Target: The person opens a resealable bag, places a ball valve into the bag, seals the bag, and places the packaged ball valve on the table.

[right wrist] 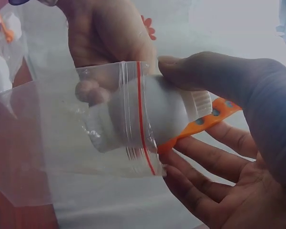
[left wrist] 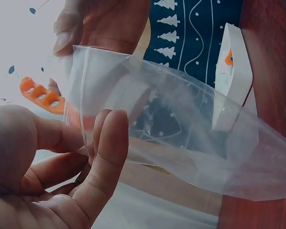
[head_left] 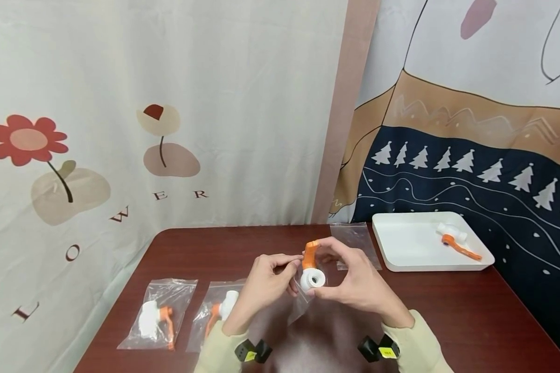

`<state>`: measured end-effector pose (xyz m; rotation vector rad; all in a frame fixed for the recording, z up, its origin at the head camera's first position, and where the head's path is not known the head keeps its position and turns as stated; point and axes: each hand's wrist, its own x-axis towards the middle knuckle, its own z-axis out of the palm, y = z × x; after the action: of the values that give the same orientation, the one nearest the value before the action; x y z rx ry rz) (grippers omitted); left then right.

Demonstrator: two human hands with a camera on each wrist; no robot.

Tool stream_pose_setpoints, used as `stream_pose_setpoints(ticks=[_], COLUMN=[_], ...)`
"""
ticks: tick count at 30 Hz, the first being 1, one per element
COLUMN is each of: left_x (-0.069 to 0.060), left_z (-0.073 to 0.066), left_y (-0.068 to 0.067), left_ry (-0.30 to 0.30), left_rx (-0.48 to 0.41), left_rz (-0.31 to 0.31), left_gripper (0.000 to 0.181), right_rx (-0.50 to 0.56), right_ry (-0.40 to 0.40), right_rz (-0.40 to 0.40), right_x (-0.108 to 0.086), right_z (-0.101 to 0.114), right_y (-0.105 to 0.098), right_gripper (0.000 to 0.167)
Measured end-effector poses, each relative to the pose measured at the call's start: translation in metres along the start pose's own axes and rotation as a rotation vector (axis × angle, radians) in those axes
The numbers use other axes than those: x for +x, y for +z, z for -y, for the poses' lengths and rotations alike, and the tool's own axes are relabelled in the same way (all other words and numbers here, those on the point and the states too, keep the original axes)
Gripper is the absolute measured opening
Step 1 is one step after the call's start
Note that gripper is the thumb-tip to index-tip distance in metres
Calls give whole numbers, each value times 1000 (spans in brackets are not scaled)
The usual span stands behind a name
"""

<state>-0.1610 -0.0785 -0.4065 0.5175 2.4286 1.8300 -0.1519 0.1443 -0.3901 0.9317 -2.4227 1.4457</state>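
Observation:
A white plastic ball valve (head_left: 305, 285) with an orange handle (head_left: 310, 255) is held between both hands above the table. My right hand (head_left: 361, 280) grips it, the thumb on the white body and the other fingers by the handle. My left hand (head_left: 266, 282) pinches the mouth of a clear zip bag (left wrist: 181, 102). In the right wrist view, one end of the valve (right wrist: 169, 109) sits inside the bag, past its red seal line (right wrist: 141, 105). The other end and the handle stick out.
Two bagged valves lie at the left of the brown table (head_left: 205, 241), one bag (head_left: 158, 313) beside another bag (head_left: 221, 308). A flat clear bag (head_left: 354, 241) lies behind my right hand. A white tray (head_left: 401, 238) at the back right holds another valve (head_left: 455, 233).

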Motion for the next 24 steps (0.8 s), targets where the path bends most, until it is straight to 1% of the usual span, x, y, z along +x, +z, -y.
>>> stream_pose_setpoints(ticks=[4, 12, 16, 20, 24], left_x=[0, -1, -1, -1, 0], left_z=[0, -1, -1, -2, -3], left_y=[0, 0, 0, 0, 0], left_ry=[-1, -7, -6, 0, 6], left_rx=[-8, -40, -48, -36, -18], left_rz=[-11, -29, -42, -51, -65], left_gripper=[21, 21, 21, 20, 19], right_rx=[-37, -54, -32, -12, -11], right_ry=[17, -1, 40, 88, 98], right_rz=[0, -28, -11, 13, 42], right_x=[0, 2, 3, 3, 3], right_z=[0, -5, -6, -6, -8], right_y=[0, 4, 6, 7, 9], right_gripper=[69, 71, 71, 71, 72])
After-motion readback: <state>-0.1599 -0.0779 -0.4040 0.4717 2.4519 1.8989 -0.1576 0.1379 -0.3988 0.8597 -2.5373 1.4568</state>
